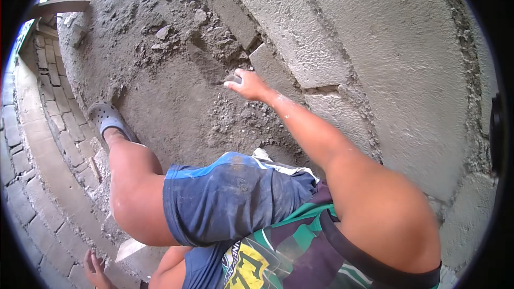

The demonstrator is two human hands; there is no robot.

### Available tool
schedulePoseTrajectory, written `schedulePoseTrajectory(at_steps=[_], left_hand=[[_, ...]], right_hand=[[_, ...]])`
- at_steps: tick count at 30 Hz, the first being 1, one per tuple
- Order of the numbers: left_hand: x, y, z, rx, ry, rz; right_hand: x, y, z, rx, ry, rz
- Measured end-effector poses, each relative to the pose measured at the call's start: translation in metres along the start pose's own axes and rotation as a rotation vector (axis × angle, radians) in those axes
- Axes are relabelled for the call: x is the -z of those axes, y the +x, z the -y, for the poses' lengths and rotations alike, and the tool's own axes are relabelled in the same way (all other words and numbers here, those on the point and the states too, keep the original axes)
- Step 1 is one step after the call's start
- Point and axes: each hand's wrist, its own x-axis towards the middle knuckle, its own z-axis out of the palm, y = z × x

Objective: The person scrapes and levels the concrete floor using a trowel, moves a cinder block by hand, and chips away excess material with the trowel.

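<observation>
My right hand (249,85) is closed around the handle of a trowel (207,64), low over the grey mortar. The trowel's blade is coated in the same grey material and hard to tell from it; it points up and left in the view, beside a heap of loose mortar and lumps (217,44). Pale dust marks the right forearm. My left hand (97,269) is at the lower left edge, fingers apart, with nothing seen in it, near the block wall.
Large concrete blocks (397,48) with rough mortar joints run along the upper right. My foot in a grey clog (106,118) stands on the mortar-covered surface. Curved courses of blocks (48,136) lie at the left. Wooden pieces (64,6) jut in at the upper left.
</observation>
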Motion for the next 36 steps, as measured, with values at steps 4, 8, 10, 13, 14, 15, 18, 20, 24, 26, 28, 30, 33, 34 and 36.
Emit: schedulePoseTrajectory(at_steps=[4, 8, 10, 13, 14, 15, 18, 20, 24, 26, 28, 30, 33, 34, 36], left_hand=[[-0.008, 0.002, 0.003, 0.155, -0.159, 0.023], [0.000, 0.009, 0.032, 0.175, -0.109, 0.088], [0.023, 0.009, 0.064, 0.241, -0.007, 0.139], [0.028, 0.011, 0.089, 0.280, -0.158, 0.013], [0.017, 0.010, 0.095, 0.279, -0.154, 0.011], [0.000, 0.006, 0.104, 0.347, -0.209, -0.044], [-0.026, -0.005, 0.112, 0.527, -0.280, 0.070], [-0.027, -0.013, 0.110, 0.637, -0.293, 0.240], [-0.032, -0.018, 0.096, 0.580, -0.352, 0.035], [-0.027, -0.019, 0.095, 0.513, -0.397, 0.031], [-0.027, -0.017, 0.090, 0.516, -0.393, 0.034], [-0.028, -0.013, 0.082, 0.517, -0.390, 0.038], [-0.034, -0.004, 0.071, 0.513, -0.393, 0.042], [-0.033, -0.005, 0.073, 0.512, -0.391, 0.039], [-0.036, -0.006, 0.073, 0.521, -0.357, 0.057]], right_hand=[[-0.010, -0.031, 0.033, -0.059, -0.177, 0.172], [-0.041, -0.051, -0.011, 0.016, -0.358, 0.279], [-0.040, -0.047, -0.019, 0.032, -0.331, 0.272], [-0.033, -0.031, -0.028, 0.040, -0.217, 0.189], [-0.031, -0.025, -0.024, -0.028, -0.134, 0.022], [-0.029, -0.019, -0.017, -0.094, -0.051, -0.143], [-0.027, -0.012, -0.007, -0.094, -0.015, -0.290], [-0.041, -0.014, -0.013, -0.061, -0.007, -0.317], [-0.057, -0.050, -0.013, 0.068, -0.294, 0.190], [-0.051, -0.044, 0.000, 0.033, -0.241, 0.152], [-0.051, -0.035, 0.001, -0.044, -0.113, -0.010], [-0.059, -0.032, 0.003, -0.062, -0.055, -0.093], [-0.071, -0.039, -0.011, 0.043, -0.202, 0.180], [-0.060, -0.038, 0.003, 0.038, -0.246, 0.258], [-0.044, -0.034, 0.025, 0.033, -0.290, 0.337]])
